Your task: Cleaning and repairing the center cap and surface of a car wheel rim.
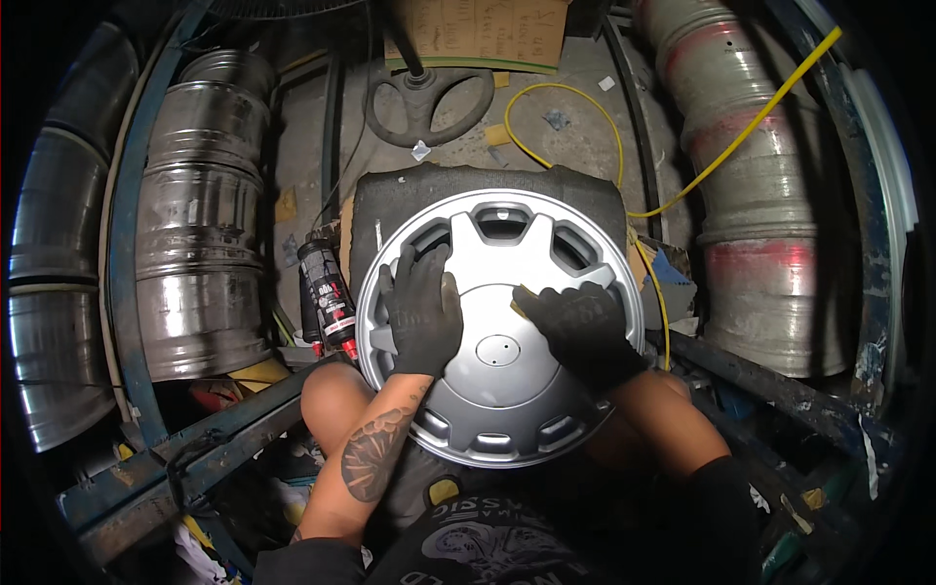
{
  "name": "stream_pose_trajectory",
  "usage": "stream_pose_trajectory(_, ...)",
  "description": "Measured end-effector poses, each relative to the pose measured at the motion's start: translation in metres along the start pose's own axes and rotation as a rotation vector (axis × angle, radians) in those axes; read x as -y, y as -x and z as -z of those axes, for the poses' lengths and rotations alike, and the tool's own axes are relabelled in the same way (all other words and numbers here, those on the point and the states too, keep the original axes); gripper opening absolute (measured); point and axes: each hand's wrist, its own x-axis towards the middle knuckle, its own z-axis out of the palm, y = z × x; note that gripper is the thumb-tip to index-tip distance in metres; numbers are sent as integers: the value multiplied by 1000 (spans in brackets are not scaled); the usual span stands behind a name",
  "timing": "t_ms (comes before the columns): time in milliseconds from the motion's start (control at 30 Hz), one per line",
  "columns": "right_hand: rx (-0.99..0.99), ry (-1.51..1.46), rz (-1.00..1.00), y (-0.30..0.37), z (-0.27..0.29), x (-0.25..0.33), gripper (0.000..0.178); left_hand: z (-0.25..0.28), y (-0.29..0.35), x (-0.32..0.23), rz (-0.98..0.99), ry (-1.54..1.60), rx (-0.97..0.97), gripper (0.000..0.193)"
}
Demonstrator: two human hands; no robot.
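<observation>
A silver wheel cover point(485, 417) lies face up in front of me, on a stand topped with a dark mat point(390, 190). My left hand point(421, 307), in a black glove, rests on its left side with fingers spread across a spoke near an upper-left slot. Also gloved in black, my right hand point(590, 331) is closed at the right of the raised centre. A small yellow piece point(524, 297), which looks like folded sandpaper, sticks out from its fingertips against the cover. The rest of that piece is hidden by the glove.
Dark bottles point(325, 292) with red caps stand left of the mat. Metal rims are stacked at left point(200, 219) and right point(770, 253) behind frame bars. A yellow hose point(736, 141) loops along the right. Beyond lie a steering wheel point(429, 107) and a cardboard box point(478, 34).
</observation>
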Motion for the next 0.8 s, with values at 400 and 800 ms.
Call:
stream_pose_trajectory(400, 116, 30, 5, 0, -6, 4, 28, 0, -4, -1, 11, 54, -27, 48)
stream_pose_trajectory(800, 21, -18, -240, 10, 23, 14, 24, -6, -1, 5, -4, 2, -21, 51)
